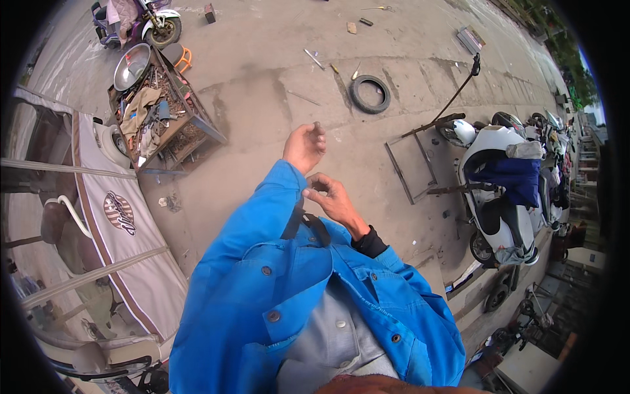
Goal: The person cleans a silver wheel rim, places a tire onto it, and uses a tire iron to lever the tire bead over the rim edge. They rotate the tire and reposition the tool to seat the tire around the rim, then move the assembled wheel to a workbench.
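Observation:
My left hand point(304, 147) is raised in front of me, fingers curled with the fingertips dark with grime; whether something small sits between them is too small to tell. My right hand point(331, 199) is just below it, its fingers at the cuff of my blue jacket's left sleeve point(262, 223). The blue jacket hangs open over a grey buttoned shirt point(335, 335). Both hands are held over bare concrete ground point(262, 111).
A metal cart of tools and scrap point(157, 118) stands at the left, beside a canopied vehicle point(118, 223). A loose tyre point(369, 94) lies ahead. A metal frame point(412, 167) and parked scooters point(499, 184) are at the right. Small tools point(314, 59) lie scattered farther off.

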The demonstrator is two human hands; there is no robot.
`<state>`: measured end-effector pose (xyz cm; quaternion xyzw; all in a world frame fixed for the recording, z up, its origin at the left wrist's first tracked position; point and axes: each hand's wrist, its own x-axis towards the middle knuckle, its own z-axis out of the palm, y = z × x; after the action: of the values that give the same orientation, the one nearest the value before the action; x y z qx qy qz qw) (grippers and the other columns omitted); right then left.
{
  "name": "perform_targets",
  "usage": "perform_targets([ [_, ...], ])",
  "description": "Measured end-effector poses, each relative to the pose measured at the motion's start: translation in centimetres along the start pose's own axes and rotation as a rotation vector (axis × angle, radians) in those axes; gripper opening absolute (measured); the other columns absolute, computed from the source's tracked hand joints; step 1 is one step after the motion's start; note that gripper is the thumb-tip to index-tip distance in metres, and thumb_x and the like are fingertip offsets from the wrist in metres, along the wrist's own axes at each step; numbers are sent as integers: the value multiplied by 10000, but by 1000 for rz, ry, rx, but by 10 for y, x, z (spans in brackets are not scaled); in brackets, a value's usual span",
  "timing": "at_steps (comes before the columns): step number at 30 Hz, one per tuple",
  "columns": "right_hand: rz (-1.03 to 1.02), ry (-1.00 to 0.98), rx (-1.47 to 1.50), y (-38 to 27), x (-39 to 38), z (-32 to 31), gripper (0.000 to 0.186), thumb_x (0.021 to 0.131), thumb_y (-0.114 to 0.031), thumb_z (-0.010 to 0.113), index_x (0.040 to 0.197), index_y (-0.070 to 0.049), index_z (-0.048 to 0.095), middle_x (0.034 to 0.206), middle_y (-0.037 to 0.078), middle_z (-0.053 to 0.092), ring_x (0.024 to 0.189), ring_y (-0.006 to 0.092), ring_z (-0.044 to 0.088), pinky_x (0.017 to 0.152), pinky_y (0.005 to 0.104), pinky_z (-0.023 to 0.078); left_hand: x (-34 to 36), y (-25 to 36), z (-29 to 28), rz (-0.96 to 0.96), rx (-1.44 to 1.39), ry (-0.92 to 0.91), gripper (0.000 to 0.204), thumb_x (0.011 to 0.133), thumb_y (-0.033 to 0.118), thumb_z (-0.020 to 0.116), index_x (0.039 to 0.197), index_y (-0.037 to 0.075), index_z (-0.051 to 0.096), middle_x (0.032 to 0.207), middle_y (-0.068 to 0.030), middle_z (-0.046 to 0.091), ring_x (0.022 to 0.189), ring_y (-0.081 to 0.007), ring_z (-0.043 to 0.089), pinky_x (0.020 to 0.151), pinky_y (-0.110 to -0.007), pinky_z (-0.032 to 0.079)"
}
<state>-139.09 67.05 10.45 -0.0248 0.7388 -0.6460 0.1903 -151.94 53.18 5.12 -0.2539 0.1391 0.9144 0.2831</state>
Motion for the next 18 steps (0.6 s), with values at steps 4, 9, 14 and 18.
perform_targets([
  [4, 139, -6, -146, 30, 88, -69, 291, 992, -194, 767, 1192, 16, 739, 1090, 160, 779, 1003, 263, 726, 922, 400, 574, 70, 46, 36, 19, 225, 146, 112, 1020, 149, 647, 1110, 90, 676, 1020, -63, 705, 860, -191, 636, 683, -336, 518],
  [9, -28, -3, -831, 80, 194, -168, 205, 930, -192, 724, 1060, -34, 734, 1016, 172, 715, 961, 431, 716, 848, 522, 580, 176, 130, 58, 573, 2436, -129, 173, 985, 133, 667, 1144, 68, 675, 1097, -155, 746, 999, -310, 717, 798, -457, 565],
  [14, 43, -91, -890, 118, 335, -245, 236, 943, -246, 690, 1064, -50, 743, 1043, 184, 736, 982, 424, 728, 873, 524, 585, 302, 241, 21, 357, 2613, 38, 252, 977, 152, 674, 1216, 85, 717, 1170, -189, 774, 1146, -412, 717, 978, -553, 553],
  [18, 217, -43, -842, 179, 437, -304, 227, 914, -221, 678, 1037, -44, 750, 1041, 208, 763, 1010, 429, 735, 892, 528, 584, 410, 303, 50, 30, 2596, 277, 268, 973, 183, 679, 1225, 108, 725, 1228, -190, 769, 1191, -388, 715, 988, -521, 559],
])
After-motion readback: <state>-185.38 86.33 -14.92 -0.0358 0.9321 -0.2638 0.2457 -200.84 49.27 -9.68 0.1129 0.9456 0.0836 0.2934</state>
